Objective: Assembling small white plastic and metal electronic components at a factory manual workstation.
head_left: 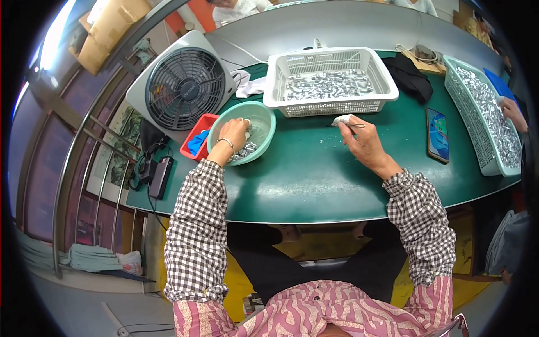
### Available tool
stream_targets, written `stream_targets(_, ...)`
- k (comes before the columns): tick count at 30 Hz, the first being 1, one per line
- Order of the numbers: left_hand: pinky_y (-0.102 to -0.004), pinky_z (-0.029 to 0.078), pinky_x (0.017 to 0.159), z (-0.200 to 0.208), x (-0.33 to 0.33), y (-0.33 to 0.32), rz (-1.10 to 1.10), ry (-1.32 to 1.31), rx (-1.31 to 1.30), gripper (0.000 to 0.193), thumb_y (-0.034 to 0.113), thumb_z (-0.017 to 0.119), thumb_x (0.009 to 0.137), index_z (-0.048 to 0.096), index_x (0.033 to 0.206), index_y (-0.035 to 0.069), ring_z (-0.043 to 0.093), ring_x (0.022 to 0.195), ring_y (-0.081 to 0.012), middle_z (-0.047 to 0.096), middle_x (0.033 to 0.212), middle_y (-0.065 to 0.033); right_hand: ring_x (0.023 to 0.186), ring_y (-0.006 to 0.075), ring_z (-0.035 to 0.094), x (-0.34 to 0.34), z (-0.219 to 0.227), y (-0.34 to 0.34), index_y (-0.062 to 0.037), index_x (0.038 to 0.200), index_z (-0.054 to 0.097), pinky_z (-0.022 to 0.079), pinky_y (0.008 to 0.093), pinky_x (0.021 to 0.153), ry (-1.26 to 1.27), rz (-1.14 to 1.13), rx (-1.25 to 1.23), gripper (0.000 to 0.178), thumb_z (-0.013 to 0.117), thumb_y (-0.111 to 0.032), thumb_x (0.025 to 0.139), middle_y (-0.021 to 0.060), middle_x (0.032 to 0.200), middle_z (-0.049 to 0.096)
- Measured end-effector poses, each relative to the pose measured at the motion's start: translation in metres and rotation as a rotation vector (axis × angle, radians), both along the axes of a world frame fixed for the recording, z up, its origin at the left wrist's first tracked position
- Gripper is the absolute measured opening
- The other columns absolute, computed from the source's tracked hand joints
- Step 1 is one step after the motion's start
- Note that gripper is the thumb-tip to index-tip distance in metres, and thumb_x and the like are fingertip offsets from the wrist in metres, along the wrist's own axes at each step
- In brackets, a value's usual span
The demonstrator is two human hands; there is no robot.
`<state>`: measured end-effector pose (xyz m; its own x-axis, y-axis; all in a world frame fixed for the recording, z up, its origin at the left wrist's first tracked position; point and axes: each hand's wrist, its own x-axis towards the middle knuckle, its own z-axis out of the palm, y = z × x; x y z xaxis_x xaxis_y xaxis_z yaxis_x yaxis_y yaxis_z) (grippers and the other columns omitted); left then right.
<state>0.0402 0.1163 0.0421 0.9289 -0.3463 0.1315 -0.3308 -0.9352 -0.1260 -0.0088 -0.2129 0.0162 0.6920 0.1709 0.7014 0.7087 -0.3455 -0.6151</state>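
Observation:
My left hand reaches into a light green round bowl, its fingers curled together. What they hold, if anything, cannot be made out. Small silvery metal parts lie in the bowl beneath that hand. Over the green table, my right hand is closed around a thin metal pointed tool, whose exact kind is unclear. White wrapping covers fingertips of this hand. Just beyond it stands a white plastic basket with many small metal parts spread over its bottom.
A box fan stands at the far left, behind a red tray with blue cloth. On the right lie a phone and a pale green basket full of metal parts, where another person's hand rests. Black cloth lies near the divider.

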Motion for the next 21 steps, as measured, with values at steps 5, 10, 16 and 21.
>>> stream_targets(5, -0.0415, 0.047, 0.071, 0.006, -0.002, 0.008, -0.037, -0.077, -0.005, 0.015, 0.006, 0.059, 0.071, 0.06, 0.086, 0.004, 0.059, 0.079, -0.0322, 0.061, 0.084, -0.0157, 0.049, 0.0117, 0.051, 0.0, 0.002, 0.004, 0.0043, 0.085, 0.056, 0.041, 0.0246, 0.044, -0.068, 0.029, -0.046, 0.007, 0.054, -0.002, 0.086, 0.006, 0.064, 0.051)
stream_targets(10, -0.0307, 0.049, 0.065, 0.045, -0.025, -0.029, -0.015, -0.108, -0.705, 0.016, 0.006, 0.058, 0.08, 0.058, 0.096, 0.0, 0.061, 0.072, -0.02, 0.064, 0.085, -0.012, 0.048, 0.0127, 0.052, -0.002, 0.003, 0.0, 0.004, 0.084, 0.056, 0.041, 0.0249, 0.044, -0.092, 0.02, -0.039, 0.006, 0.055, -0.002, 0.085, 0.0062, 0.065, 0.051)
stream_targets(16, -0.0234, 0.05, 0.057, 0.033, -0.078, -0.08, -0.11, 0.44, -1.546, 0.022, 0.011, 0.054, 0.087, 0.054, 0.106, -0.001, 0.059, 0.069, -0.0135, 0.061, 0.089, -0.0106, 0.049, 0.0131, 0.052, -0.001, 0.002, -0.001, 0.0046, 0.084, 0.056, 0.041, 0.0245, 0.045, -0.094, 0.005, -0.09, 0.006, 0.055, -0.001, 0.085, 0.0066, 0.066, 0.052)
stream_targets(21, -0.0238, 0.051, 0.055, -0.005, -0.074, -0.121, -0.04, 0.797, -1.772, 0.028, 0.013, 0.054, 0.087, 0.051, 0.112, 0.001, 0.058, 0.068, -0.0128, 0.06, 0.092, -0.0097, 0.053, 0.0245, 0.053, 0.0, -0.001, 0.001, 0.0026, 0.084, 0.055, 0.041, 0.0307, 0.047, -0.061, 0.007, -0.002, 0.006, 0.055, -0.004, 0.084, 0.0118, 0.069, 0.054)
